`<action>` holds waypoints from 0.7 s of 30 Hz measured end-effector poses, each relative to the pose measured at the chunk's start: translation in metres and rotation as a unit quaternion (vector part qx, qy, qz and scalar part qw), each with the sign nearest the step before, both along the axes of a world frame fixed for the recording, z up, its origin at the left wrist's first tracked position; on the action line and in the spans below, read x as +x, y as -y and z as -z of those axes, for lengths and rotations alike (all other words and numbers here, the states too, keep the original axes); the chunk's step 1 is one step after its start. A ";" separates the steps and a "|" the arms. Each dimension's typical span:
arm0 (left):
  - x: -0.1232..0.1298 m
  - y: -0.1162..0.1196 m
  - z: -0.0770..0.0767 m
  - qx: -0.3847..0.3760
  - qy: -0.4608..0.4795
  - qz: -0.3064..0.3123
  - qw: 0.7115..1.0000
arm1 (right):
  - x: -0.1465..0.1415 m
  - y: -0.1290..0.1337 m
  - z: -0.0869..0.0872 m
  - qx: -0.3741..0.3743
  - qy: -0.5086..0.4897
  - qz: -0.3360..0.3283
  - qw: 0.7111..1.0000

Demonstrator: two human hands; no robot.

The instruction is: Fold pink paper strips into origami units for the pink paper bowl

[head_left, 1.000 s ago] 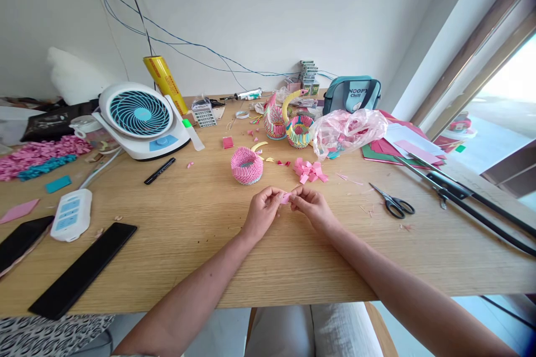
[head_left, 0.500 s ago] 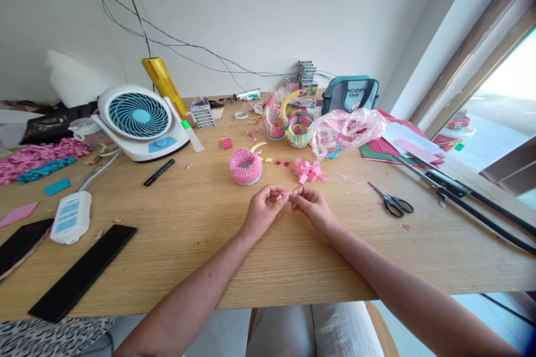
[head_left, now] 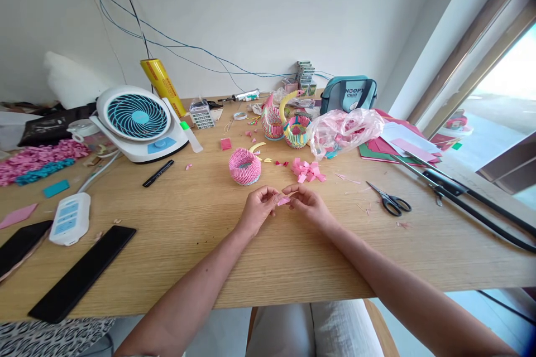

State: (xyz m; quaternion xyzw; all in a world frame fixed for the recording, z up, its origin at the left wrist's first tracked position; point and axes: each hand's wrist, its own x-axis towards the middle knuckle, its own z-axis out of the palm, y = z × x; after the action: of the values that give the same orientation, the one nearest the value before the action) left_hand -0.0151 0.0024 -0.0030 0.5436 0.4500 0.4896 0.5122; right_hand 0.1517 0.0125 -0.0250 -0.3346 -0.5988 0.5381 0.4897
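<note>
Between my two hands is a small folded piece of pink paper (head_left: 283, 201). My left hand (head_left: 260, 209) pinches its left side with thumb and fingertips. My right hand (head_left: 309, 205) has its fingertips closed at the paper's right end. Just beyond my hands stands a round pink bowl of interlocked folded paper (head_left: 245, 167). To its right lies a pile of pink paper strips (head_left: 307, 169). Behind are a pink paper swan (head_left: 273, 121) and a multicoloured one with a yellow neck (head_left: 296, 133).
On the left are a white fan (head_left: 140, 120), a black marker (head_left: 158, 173), a power strip (head_left: 70, 219) and a long black object (head_left: 84, 273). To the right lie scissors (head_left: 390, 201), a pink plastic bag (head_left: 345, 131), paper sheets (head_left: 402, 142) and a long black-and-metal tool (head_left: 452, 189).
The pink paper has turned in my fingertips and now shows a broader face. My fingers have shifted slightly around it; the head view has moved a little.
</note>
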 end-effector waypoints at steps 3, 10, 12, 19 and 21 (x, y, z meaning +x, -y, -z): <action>0.000 -0.001 -0.001 -0.004 0.020 -0.016 1.000 | -0.001 0.000 0.006 0.043 0.037 -0.014 0.998; 0.002 0.001 -0.001 -0.007 0.057 -0.017 0.998 | -0.006 0.008 0.003 0.079 0.105 0.021 0.991; 0.002 0.002 -0.003 -0.021 0.085 -0.013 0.996 | -0.007 0.008 0.002 0.030 0.077 0.012 0.997; 0.001 0.004 -0.009 -0.118 0.170 0.019 0.978 | -0.005 0.004 -0.001 -0.053 0.028 0.012 0.998; 0.001 0.004 -0.008 -0.125 0.166 0.007 0.978 | -0.004 0.004 -0.001 -0.055 0.027 0.008 0.998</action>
State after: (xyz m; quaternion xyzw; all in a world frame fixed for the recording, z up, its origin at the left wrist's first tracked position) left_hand -0.0136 -0.0018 0.0049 0.3894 0.4122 0.5094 0.6472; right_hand 0.1476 0.0084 -0.0236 -0.3801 -0.5789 0.5567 0.4587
